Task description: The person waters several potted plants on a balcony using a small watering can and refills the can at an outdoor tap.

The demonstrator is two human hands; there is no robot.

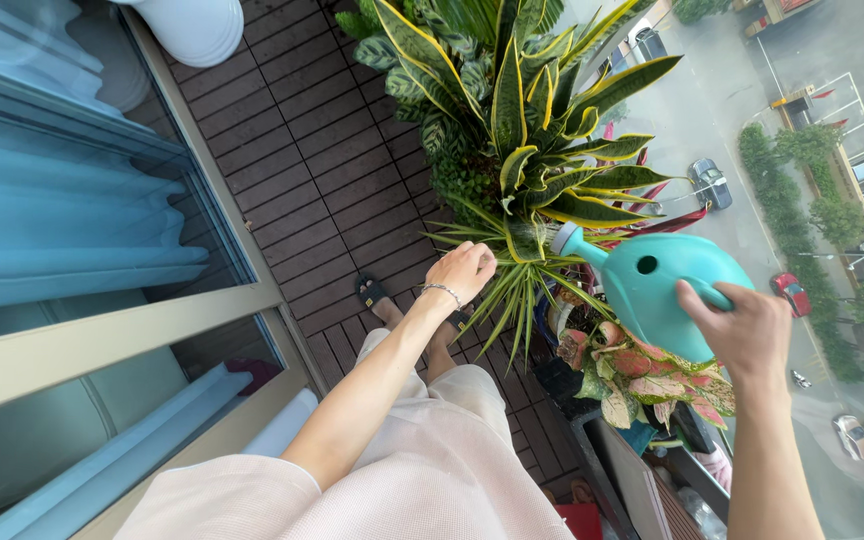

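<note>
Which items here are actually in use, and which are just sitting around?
In use:
- teal watering can, held by the right hand
- spiky green plant, leaves parted by the left hand
- tall striped-leaf plant by the spout

Just around:
- pink-leaved plant
- white pot
- glass door with blue curtain
- deck floor

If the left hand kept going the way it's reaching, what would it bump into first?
Most likely the thin striped leaves of the spiky plant just past the left hand; it may already touch them, though depth is unclear.
</note>
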